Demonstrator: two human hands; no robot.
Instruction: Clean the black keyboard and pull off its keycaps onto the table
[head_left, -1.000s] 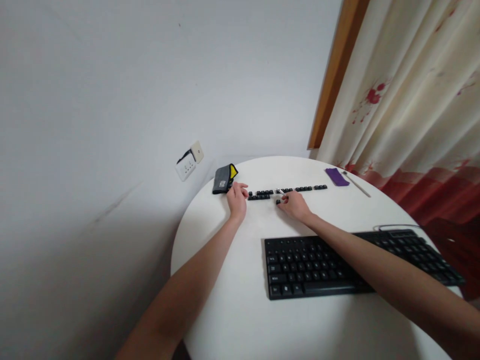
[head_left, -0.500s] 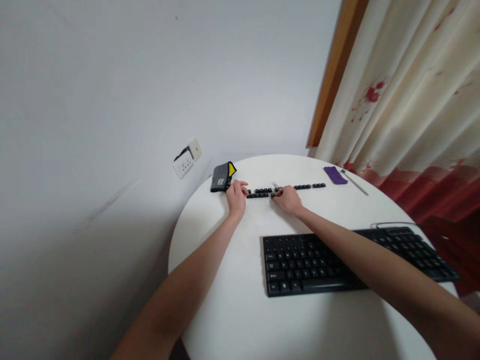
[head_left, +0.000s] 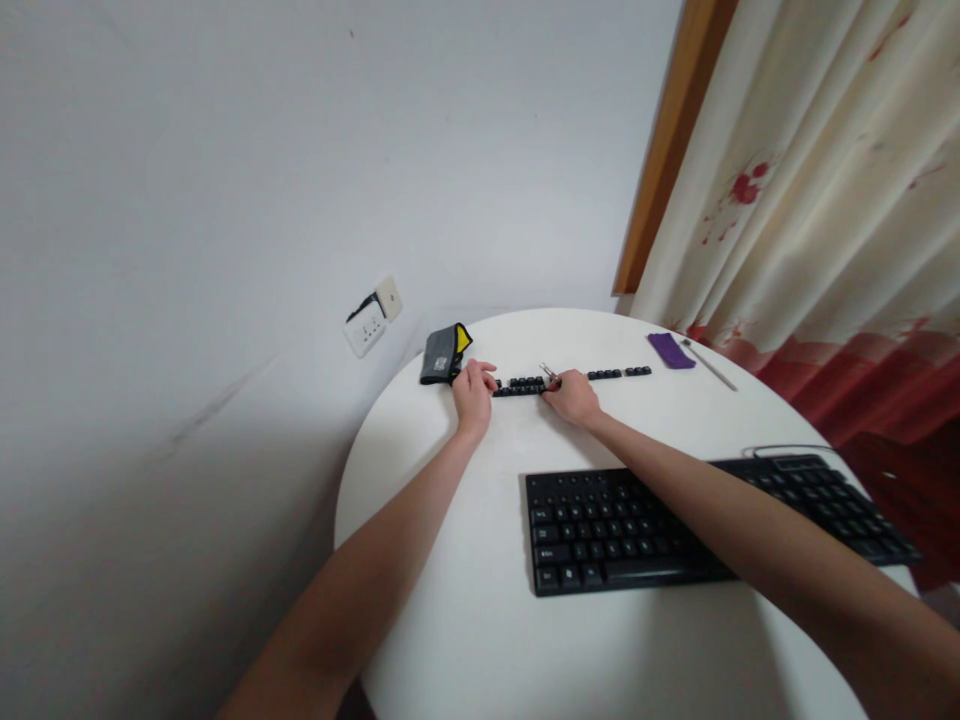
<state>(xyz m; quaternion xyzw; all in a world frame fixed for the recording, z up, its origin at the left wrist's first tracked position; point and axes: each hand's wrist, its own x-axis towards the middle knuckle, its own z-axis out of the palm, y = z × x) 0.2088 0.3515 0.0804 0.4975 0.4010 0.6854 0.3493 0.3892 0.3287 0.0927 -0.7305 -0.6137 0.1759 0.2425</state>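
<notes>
Two rows of black keycaps (head_left: 517,391) lie on the white table. My right hand (head_left: 574,398) is closed at the right end of the nearer row. A thin, pronged metal keycap puller (head_left: 549,372) sticks up from its fingers, and the fingertips touch a keycap at that end. My left hand (head_left: 472,395) rests at the left end of the rows, its fingers loosely apart and holding nothing I can see. It partly covers the leftmost keycaps. A black keyboard (head_left: 585,540) lies in front, partly hidden under my right forearm.
A grey pouch with a yellow lining (head_left: 442,355) stands beside my left hand. Toward the right lie a purple cloth (head_left: 671,350) and a thin brush (head_left: 709,364). The round table (head_left: 450,610) stands against a wall with a socket (head_left: 365,328); a curtain (head_left: 780,200) hangs at right.
My right hand has shifted slightly left with the puller. The keycap at its fingertips has closed the small gap to the nearer row. My left hand has hardly moved.
</notes>
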